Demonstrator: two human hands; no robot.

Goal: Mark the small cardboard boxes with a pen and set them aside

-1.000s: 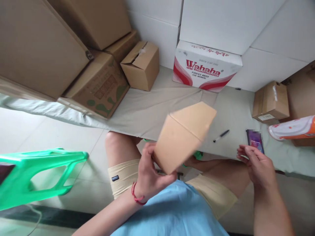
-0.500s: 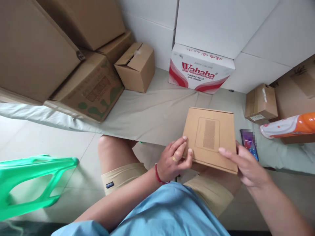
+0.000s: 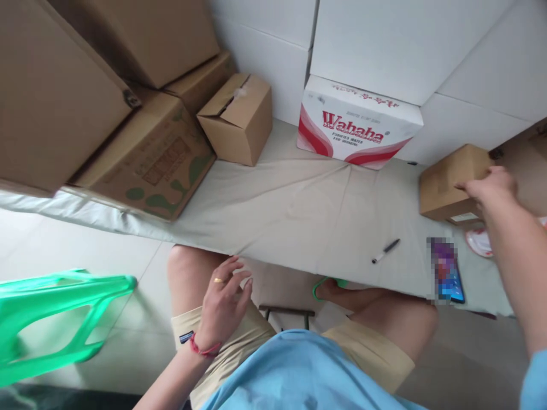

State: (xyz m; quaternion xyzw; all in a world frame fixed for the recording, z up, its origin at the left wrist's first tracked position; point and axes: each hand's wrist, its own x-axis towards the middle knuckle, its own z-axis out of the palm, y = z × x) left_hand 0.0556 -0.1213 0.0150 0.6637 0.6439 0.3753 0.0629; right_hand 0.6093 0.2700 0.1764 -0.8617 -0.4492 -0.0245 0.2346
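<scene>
At the right, my right hand (image 3: 493, 185) is closed over the near right side of a small cardboard box (image 3: 448, 185) with a white label low on its front. The thumb lies along the top of this box; some of the fingers are hidden behind it. My left hand (image 3: 226, 299), with a ring and a red bracelet, hovers over my left thigh, fingers loosely spread and nothing in them. On the cloth between the hands lie a pen (image 3: 386, 250) and a phone (image 3: 445, 270) with its screen lit and partly blurred.
Cardboard boxes (image 3: 149, 159) are stacked at the left, beside a smaller carton (image 3: 237, 119). A white and red Wahaha carton (image 3: 356, 125) stands against the wall. A green plastic stool (image 3: 64, 324) is on the floor at left. Pale cloth (image 3: 290, 210) covers the surface.
The flat cardboard box has left both hands and is out of sight. My right hand has moved right onto the small cardboard box; my left has drawn back left. The pen now shows.
</scene>
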